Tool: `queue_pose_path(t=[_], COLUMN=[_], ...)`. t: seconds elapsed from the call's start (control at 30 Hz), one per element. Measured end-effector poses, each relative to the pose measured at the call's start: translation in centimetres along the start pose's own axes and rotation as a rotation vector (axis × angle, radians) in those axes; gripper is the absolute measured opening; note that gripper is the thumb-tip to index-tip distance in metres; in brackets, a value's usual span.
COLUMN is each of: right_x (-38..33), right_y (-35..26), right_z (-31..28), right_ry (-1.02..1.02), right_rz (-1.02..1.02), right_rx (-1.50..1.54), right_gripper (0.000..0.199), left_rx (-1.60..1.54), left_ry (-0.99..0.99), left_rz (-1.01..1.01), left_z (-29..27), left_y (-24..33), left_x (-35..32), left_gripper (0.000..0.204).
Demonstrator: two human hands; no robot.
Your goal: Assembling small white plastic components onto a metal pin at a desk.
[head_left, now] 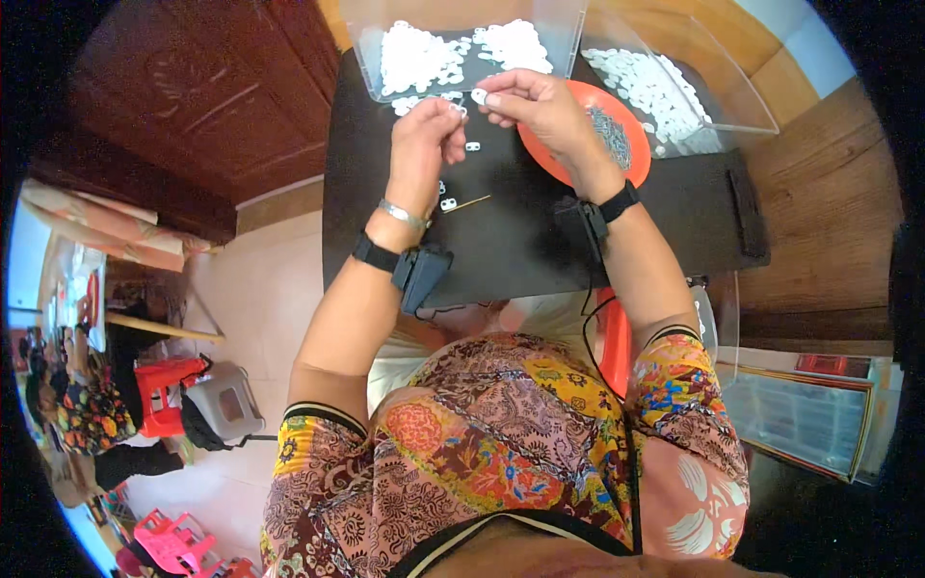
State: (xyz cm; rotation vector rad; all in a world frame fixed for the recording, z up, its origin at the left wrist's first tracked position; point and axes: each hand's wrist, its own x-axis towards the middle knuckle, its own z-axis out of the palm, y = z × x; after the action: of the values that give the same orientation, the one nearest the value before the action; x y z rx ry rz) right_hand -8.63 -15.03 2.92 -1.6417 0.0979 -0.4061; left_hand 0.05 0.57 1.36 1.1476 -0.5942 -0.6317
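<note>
While both hands pinch, the white piece (479, 95) sits at right hand (540, 108) fingertips, left hand (427, 135) beside.

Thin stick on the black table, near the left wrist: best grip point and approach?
The stick lies flat on the black table, slightly slanted, its left end close to a small white part. Probably best pinched at the free right half, coming from above with fingertips across its width; it looks too thin and low for a side approach.
</note>
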Motion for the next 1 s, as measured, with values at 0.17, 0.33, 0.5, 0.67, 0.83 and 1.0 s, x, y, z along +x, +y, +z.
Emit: queue_pose_path(t=[0.17,0.33,0.5,0.67,0.83,1.0], right_x=[0.0,-0.3,-0.4,-0.4,-0.5,-0.5], right_y=[0.6,0.6,0.5,0.6,0.5,0.4], right_z=[-0.3,-0.1,0.0,0.0,0.4,0.8], right_ry=[-0.007,0.001,-0.026,-0.037,-0.023,0.03], right_rz=[-0.07,-0.023,0.088,0.098,0.006,-0.071], right_rx=[0.076,0.119,0.31,0.321,0.242,0.162], right_gripper=[0.022,0.023,0.025,0.024,0.023,0.022], left_rx=[0.02,0.032,0.024,0.088,0.102,0.087], left_ry=[-0.017,0.0,0.013,0.0,0.004,0.019], left_rz=[0.03,0.029,0.04,0.042,0.067,0.051], left_z=[0.5,0.6,0.7,0.5,0.7,0.7], left_y=[-0.3,-0.4,-0.2,-0.3,-0.4,-0.5], left_x=[-0.1,-0.2,-0.2,-0.3,-0.3,-0.3], left_gripper=[0.012,0.012,0.012,0.012,0.012,0.012])
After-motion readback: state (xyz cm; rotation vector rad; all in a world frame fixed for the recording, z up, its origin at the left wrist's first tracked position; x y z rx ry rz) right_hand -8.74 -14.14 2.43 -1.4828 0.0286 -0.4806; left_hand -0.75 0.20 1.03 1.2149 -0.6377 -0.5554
